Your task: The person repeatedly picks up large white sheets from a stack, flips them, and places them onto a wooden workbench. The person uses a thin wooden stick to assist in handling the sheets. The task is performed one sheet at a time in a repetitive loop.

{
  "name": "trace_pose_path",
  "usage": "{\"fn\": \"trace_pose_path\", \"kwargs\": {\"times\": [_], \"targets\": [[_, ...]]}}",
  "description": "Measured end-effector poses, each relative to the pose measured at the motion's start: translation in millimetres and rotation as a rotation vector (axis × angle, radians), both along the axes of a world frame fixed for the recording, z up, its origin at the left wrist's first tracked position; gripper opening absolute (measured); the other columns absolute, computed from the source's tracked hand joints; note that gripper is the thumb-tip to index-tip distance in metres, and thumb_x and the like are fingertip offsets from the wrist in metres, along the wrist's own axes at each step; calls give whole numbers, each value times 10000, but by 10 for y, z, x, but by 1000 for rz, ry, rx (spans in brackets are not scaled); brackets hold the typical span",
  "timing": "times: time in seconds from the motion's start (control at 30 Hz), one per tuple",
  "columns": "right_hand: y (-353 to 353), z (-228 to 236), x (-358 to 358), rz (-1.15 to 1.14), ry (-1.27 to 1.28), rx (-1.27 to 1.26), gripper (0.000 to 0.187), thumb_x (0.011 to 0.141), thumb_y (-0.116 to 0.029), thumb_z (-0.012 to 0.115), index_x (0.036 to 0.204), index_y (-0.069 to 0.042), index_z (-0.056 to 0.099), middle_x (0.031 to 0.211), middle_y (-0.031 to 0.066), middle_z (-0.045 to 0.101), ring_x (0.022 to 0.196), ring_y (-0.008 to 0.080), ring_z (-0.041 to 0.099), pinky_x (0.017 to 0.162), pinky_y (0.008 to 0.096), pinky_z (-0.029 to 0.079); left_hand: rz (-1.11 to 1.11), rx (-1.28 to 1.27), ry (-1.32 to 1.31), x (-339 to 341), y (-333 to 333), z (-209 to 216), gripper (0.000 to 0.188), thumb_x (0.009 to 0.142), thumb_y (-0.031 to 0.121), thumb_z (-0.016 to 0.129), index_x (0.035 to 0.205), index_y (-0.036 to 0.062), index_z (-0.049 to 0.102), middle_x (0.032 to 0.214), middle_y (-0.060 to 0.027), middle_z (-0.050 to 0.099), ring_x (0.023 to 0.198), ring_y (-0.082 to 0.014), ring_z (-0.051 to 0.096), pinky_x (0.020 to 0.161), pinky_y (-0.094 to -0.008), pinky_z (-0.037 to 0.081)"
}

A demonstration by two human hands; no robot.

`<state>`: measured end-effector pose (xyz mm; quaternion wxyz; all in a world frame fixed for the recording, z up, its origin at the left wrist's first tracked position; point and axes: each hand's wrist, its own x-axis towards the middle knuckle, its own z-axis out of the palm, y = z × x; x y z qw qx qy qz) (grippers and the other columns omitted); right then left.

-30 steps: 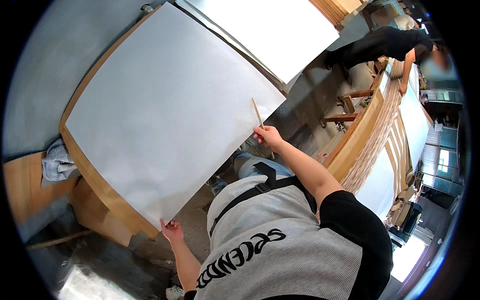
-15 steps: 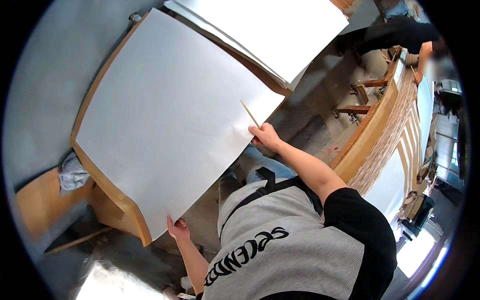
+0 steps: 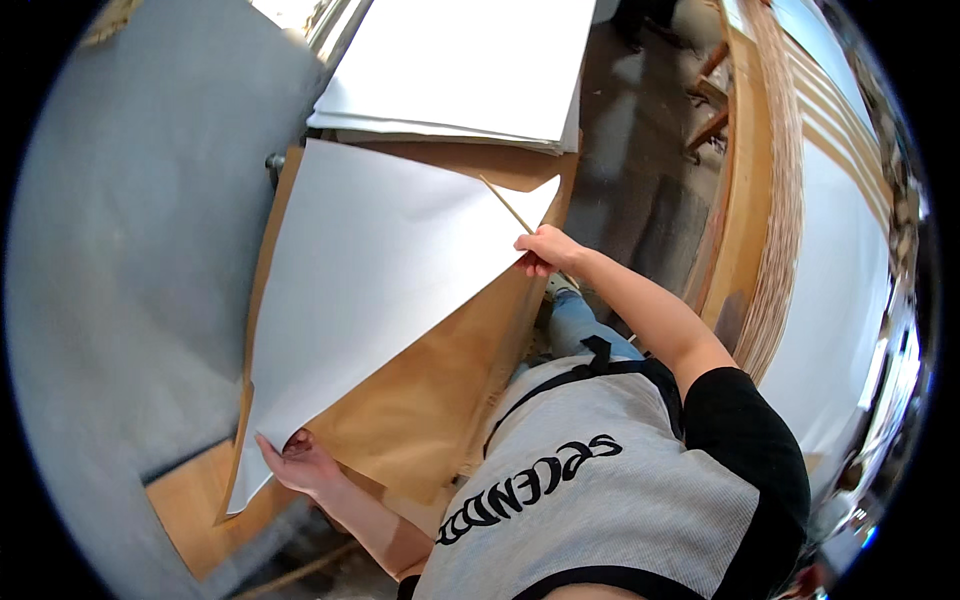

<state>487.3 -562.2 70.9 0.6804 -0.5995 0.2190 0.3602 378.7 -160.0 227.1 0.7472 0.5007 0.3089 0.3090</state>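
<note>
White sheet [image 3: 370, 260]: centre-left of frame, held edge slanting from lower left to centre right, that long edge spanning both hands. From the right hand, toward the left and lower left; from the left hand, up and to the right. Left hand nearer the lower-left corner, right hand nearer the upper-right corner, the latter slightly curled up.

Right hand [image 3: 547, 249]: at centre right, fingers folded closed around a thin stick [image 3: 507, 204], tan, pointing to upper left across the sheet; fingertips against the sheet's edge.

Left hand [image 3: 303, 465]: at lower left, nearly closed, in a pinch on the same edge, other fingers curled, partly hidden in shadow.

Brown layer [image 3: 410, 400]: beneath the sheet, bared as a triangle at centre, below the slanting edge; paper or board, impossible to tell.

White stack [image 3: 460, 70]: at top centre, just beyond the sheet's far edge, several leaves, layers slightly offset.
</note>
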Motion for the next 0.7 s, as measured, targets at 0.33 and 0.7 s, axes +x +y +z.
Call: {"fn": "trace_pose_path", "kwargs": {"times": [0.33,0.7], "targets": [[-572,1097,-651,-243,-361,79,197,770,-184,517,693,-8,557,584,69,559,519,162,586,413,259,388,-373,303,-341,848,-340,1124,362,822,356,486,948,19,524,745,-100,537,666,-188,510,616,-283,398],[-2098,2566,-2182,-749,-750,29,247,839,-195,411,710,-9,509,738,98,581,785,179,632,296,167,201,-958,245,-826,1795,-2766,2761,427,863,291,438,1188,16,416,1169,-158,434,1045,-239,443,919,-333,356]]}}
